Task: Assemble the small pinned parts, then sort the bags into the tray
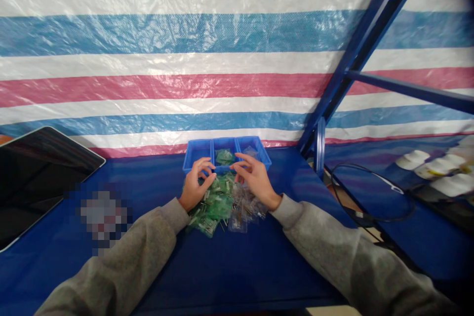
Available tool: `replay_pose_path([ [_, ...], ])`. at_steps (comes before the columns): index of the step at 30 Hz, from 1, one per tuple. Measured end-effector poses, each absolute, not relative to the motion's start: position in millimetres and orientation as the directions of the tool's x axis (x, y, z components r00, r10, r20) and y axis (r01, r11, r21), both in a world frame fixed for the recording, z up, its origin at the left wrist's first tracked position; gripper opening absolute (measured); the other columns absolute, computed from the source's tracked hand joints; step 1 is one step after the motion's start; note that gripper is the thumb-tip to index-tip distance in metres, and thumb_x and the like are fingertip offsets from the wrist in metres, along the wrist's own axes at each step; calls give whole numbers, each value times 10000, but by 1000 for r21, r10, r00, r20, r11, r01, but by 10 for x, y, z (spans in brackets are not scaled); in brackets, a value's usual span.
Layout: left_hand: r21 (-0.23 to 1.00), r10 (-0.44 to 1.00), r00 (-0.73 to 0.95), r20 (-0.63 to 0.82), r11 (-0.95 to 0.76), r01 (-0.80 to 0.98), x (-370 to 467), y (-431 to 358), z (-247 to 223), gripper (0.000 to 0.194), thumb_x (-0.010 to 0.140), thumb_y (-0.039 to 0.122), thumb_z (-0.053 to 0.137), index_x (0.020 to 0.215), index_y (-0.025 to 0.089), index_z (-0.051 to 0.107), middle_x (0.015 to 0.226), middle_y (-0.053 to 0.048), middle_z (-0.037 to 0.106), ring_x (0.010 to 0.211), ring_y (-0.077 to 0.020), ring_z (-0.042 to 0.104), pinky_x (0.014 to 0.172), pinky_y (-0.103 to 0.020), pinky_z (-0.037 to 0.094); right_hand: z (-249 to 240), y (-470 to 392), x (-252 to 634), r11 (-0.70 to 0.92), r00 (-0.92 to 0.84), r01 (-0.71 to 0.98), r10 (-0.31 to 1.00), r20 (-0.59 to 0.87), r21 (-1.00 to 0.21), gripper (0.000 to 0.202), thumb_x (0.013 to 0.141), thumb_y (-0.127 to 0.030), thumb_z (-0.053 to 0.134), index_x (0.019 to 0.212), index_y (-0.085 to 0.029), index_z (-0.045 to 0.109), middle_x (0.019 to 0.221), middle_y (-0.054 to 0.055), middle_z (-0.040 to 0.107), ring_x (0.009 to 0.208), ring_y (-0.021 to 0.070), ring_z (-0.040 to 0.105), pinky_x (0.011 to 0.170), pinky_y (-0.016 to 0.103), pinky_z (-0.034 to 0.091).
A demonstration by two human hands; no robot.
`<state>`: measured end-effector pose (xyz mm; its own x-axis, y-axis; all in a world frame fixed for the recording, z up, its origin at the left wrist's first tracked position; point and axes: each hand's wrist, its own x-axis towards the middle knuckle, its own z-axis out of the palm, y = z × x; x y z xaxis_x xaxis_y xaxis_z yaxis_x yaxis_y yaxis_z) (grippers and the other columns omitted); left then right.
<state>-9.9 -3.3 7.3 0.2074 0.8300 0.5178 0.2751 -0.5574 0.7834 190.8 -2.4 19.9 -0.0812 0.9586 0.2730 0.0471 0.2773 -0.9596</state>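
My left hand (196,186) hovers over the left side of a pile of small green packets (218,206), thumb and fingers apart with nothing seen between them. Opposite it, my right hand (259,180) is above a heap of clear plastic packets (242,212), its fingers loosely bent and apart. Thin metal-looking pieces show among both heaps; their kind is too small to tell. Just behind the hands stands a blue three-compartment tray (212,141). Green packets (224,156) lie in its middle compartment, and a clear packet (251,151) shows in the right one.
A dark-screened tablet or monitor (40,173) lies at the left, near a pixelated patch. Blue metal framing (348,71) rises at the right. Beyond it are a black cable (333,182) and several white rolls (413,159). A striped plastic sheet (185,34) hangs behind the blue table (237,271).
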Motion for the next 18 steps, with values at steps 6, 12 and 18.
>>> replay_pose_path([
  [6, 772, 830, 228, 509, -557, 307, -98, -40, 76, 320, 845, 269, 547, 1138, 162, 478, 1074, -91, 549, 785, -123, 574, 671, -241, 481, 277, 1, 1969, 445, -228, 620, 890, 394, -646, 92, 748, -181, 569, 760, -180, 660, 676, 9, 628, 612, 134, 553, 607, 245, 413],
  [12, 758, 829, 264, 494, -559, 336, -102, -41, 79, 246, 855, 273, 532, 1071, 155, 535, 1012, -79, 576, 777, -128, 572, 680, -243, 483, 345, 18, 2099, 459, -443, 842, 888, 123, -282, 125, 705, -194, 642, 824, -213, 674, 706, 43, 649, 708, 201, 596, 582, 256, 360],
  [18, 749, 828, 307, 469, -557, 359, -111, -33, 67, 239, 857, 292, 523, 1047, 155, 571, 926, -65, 619, 781, -142, 578, 683, -247, 486, 383, 38, 2226, 518, -523, 833, 852, 30, -197, 271, 673, -246, 704, 941, -242, 658, 788, 51, 661, 788, 220, 615, 617, 251, 375],
])
